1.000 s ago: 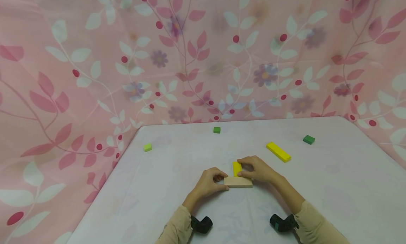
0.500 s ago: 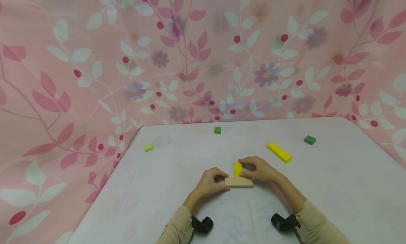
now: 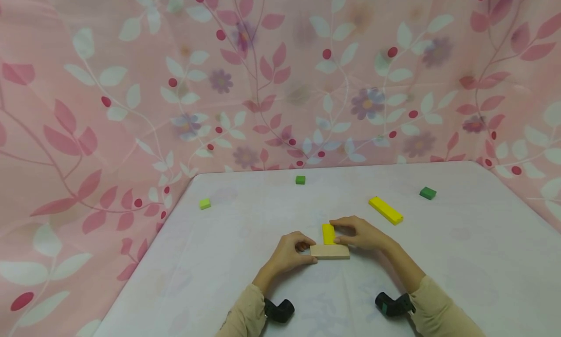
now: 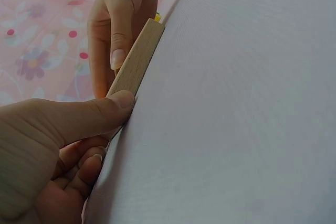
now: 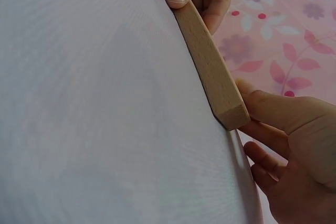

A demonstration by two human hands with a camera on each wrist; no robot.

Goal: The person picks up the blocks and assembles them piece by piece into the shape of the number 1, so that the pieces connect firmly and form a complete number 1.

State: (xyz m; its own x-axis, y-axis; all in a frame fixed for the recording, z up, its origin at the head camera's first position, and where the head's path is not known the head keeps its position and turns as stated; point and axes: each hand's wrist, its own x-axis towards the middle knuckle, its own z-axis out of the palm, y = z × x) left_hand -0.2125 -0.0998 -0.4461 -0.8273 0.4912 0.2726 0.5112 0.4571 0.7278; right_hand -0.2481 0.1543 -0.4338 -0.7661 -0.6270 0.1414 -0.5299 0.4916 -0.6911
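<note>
In the head view a plain wooden block [image 3: 329,252] lies crosswise at the middle of the white table. My left hand [image 3: 289,252] pinches its left end, thumb on the near side and fingers behind. A short yellow block [image 3: 327,234] runs away from the wooden block's far side. My right hand [image 3: 358,233] has its index fingertip at the yellow block's far end and its thumb at the near right corner, loosely pinching it. In the right wrist view the wooden block [image 5: 212,66] hides the yellow one; only a sliver of yellow shows in the left wrist view.
A longer yellow block [image 3: 385,210] lies behind and right of my hands. Small green blocks rest farther off: light green [image 3: 204,203] at left, mid green [image 3: 300,179] at the back, dark green [image 3: 427,193] at right. A pink floral cloth [image 3: 271,84] hangs behind the table.
My right thumb has slid slightly to the right along the yellow block's near corner. My left hand and both blocks stay where they were.
</note>
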